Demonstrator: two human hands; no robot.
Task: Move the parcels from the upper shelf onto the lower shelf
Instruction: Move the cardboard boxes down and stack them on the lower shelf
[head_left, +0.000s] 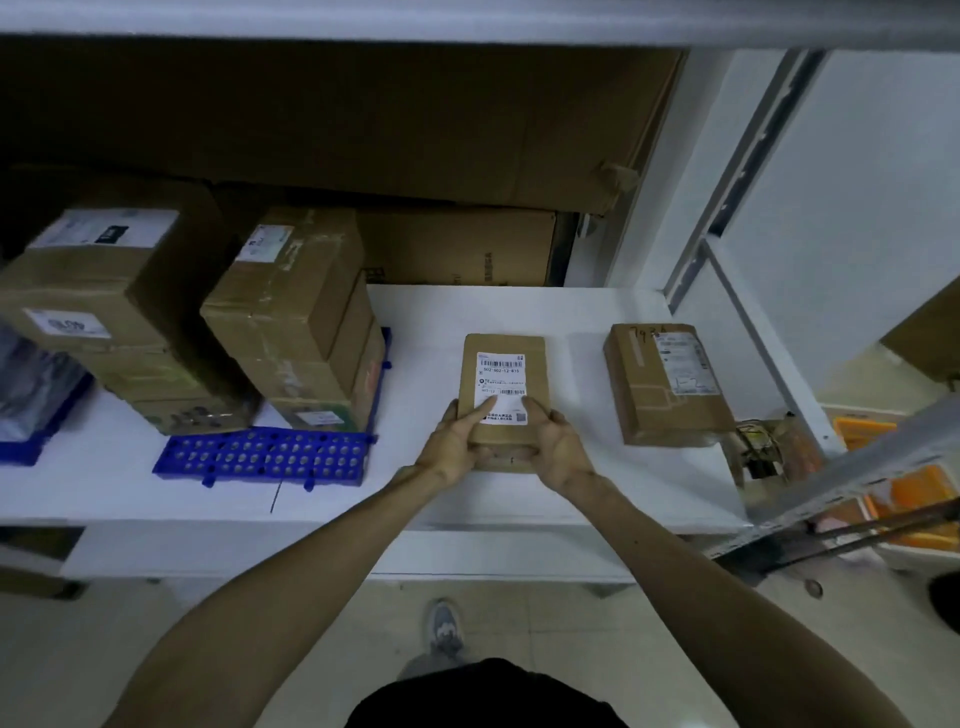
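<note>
Matt brown cardboard parcel (503, 395) with white paper label (501, 387); smooth, seemingly laminate white shelf (571, 322).

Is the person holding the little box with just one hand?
No, both the left hand and the right hand grip the small parcel, one on each side.

A flat brown parcel (503, 364) with a white barcode label, gripped at its near end, lies on the white shelf (467, 312); a taped second parcel (667, 384) lies to its right.
</note>
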